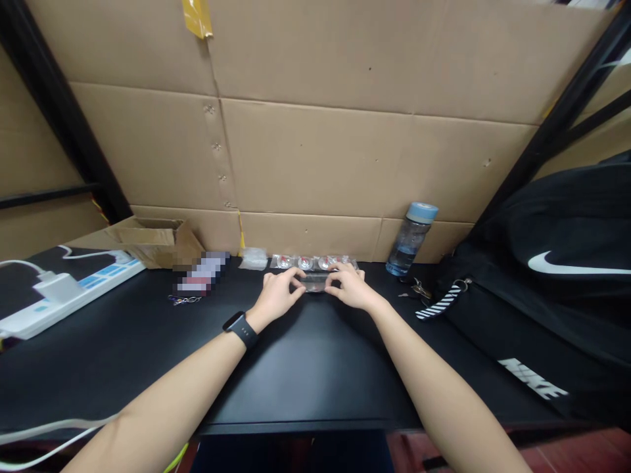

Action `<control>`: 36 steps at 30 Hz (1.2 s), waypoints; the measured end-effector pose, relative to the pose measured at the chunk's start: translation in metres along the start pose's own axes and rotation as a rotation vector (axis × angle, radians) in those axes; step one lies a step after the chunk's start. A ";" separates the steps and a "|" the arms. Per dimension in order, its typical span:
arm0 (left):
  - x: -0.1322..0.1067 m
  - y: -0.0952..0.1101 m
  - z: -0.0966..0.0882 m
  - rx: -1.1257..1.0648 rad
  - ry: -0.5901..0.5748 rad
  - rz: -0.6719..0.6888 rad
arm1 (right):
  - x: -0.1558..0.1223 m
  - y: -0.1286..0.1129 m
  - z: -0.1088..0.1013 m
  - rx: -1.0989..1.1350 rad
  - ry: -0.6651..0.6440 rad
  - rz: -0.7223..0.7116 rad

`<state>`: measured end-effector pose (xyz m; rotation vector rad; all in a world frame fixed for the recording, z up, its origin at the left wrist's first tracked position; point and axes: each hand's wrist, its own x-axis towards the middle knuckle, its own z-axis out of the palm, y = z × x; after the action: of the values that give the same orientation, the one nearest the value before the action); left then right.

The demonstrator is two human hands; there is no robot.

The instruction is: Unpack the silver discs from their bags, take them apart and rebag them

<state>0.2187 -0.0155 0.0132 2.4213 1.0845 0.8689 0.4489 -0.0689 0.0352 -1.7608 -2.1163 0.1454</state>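
My left hand and my right hand are stretched out over the black table, fingers curled around the two ends of a small clear plastic pack. Just behind it lies a row of clear packets with red and white round parts. A small clear bag lies to their left. A black watch is on my left wrist.
A water bottle with a blue lid stands at the back right, keys beside it. A black sports bag fills the right side. At the left are a white power strip, an open cardboard box and a cardboard wall behind.
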 end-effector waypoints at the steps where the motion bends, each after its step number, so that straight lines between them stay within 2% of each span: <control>1: 0.000 0.000 -0.001 -0.020 0.006 -0.023 | 0.001 0.000 0.000 0.018 -0.015 0.029; 6: -0.002 0.003 0.000 -0.023 0.027 -0.018 | 0.003 -0.006 0.008 -0.008 -0.056 0.091; 12: -0.005 0.008 0.011 0.241 -0.015 0.177 | -0.005 -0.018 0.016 -0.248 -0.011 0.052; 15: -0.006 0.009 0.013 0.313 0.008 0.219 | -0.008 -0.021 0.013 -0.306 0.057 0.073; 18: -0.007 0.009 0.012 0.353 -0.015 0.250 | -0.007 -0.021 0.010 -0.316 0.086 0.003; 21: -0.006 0.010 0.011 0.362 -0.044 0.277 | -0.006 -0.020 0.009 -0.310 0.015 -0.103; 25: -0.004 0.010 0.011 0.346 -0.066 0.265 | -0.008 -0.026 0.003 -0.279 0.018 -0.109; 27: -0.003 0.009 0.012 0.326 -0.090 0.244 | -0.010 -0.030 -0.002 -0.246 0.043 -0.160; 30: -0.002 0.009 0.013 0.297 -0.134 0.220 | -0.012 -0.030 -0.006 -0.232 0.013 -0.220; 36: -0.001 0.012 0.015 0.269 -0.145 0.189 | -0.007 -0.006 0.004 -0.222 -0.068 -0.049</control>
<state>0.2341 -0.0252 0.0080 2.7968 0.9851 0.6220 0.4433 -0.0764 0.0317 -1.8468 -2.2987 -0.0452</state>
